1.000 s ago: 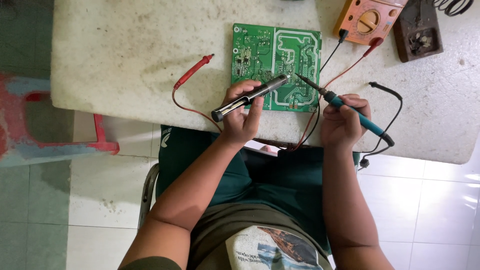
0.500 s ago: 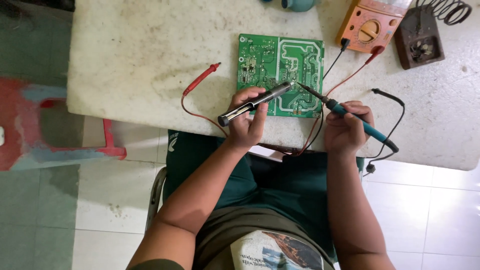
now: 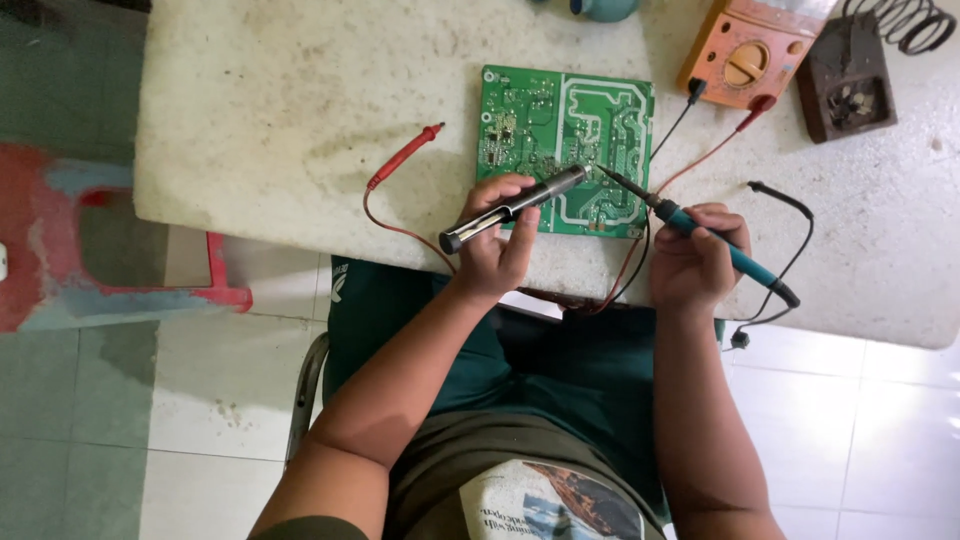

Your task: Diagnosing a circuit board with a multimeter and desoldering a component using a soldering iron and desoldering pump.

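A person sits at a worn white table (image 3: pixel 250 90) that fills the upper part of the frame, both bare forearms reaching up from the bottom edge; the left hand (image 3: pixel 497 245) sits just left of centre, its fingers curled tight around a dark, metal-bodied desoldering pump (image 3: pixel 512 208) that slants from lower left to upper right, its tip resting on the green circuit board (image 3: pixel 565 150); the right hand (image 3: pixel 697 255), right of centre, is closed pencil-style around the teal handle of a soldering iron (image 3: pixel 700 232), whose thin dark tip points up and left and meets the board just beside the pump's tip; the iron's black cord (image 3: pixel 790 215) loops off to the right and back under the table edge; the board lies flat on the table in the upper middle of the frame, its near edge touching the left hand's knuckles; a red test probe (image 3: pixel 405 157) lies on the table to the left of the board, its red lead curving down toward the left wrist; an orange multimeter (image 3: pixel 745 50) sits at the upper right, with black and red plugs pushed into its lower edge; a dark brown iron stand (image 3: pixel 845 85) with a coiled wire holder is just right of the meter; a red plastic stool (image 3: pixel 120 250) stands on the tiled floor at the left edge.
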